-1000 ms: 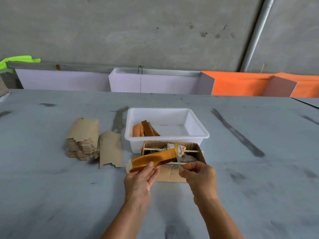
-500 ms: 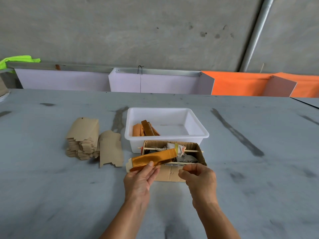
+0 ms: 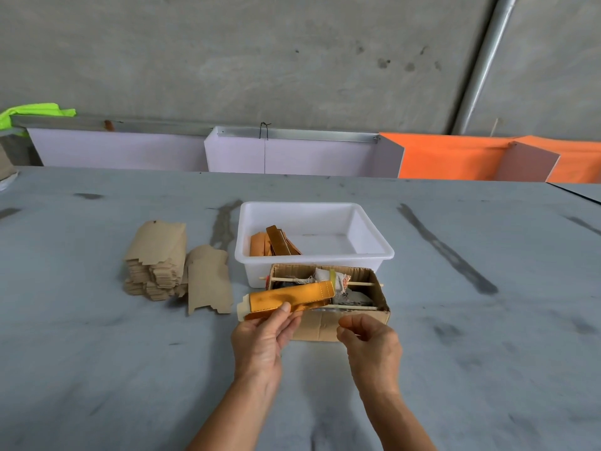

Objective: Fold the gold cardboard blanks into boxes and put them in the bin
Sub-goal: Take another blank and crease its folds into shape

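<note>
My left hand [image 3: 260, 340] holds a long gold box [image 3: 289, 299] by its near side, thumb on top, in front of a small cardboard box. The gold box lies almost level, with a pale flap sticking out at its left end. My right hand [image 3: 370, 343] hovers just right of it, fingers curled with thumb against fingertips; nothing shows between them. The white bin [image 3: 377, 252] stands behind, with several folded gold boxes [image 3: 273, 244] in its left half. A stack of flat blanks [image 3: 156, 258], brown side up, sits to the left, with loose blanks [image 3: 208, 284] beside it.
The small open cardboard box [image 3: 325, 327] in front of the bin holds sticks laid across it, cloth scraps and a tape roll. The work sits on a grey table [image 3: 97, 353]. White and orange panels [image 3: 292, 154] line the far edge under a concrete wall.
My right hand has drawn back from the cardboard box towards me and slightly down. The left hand keeps the gold box nearly in place.
</note>
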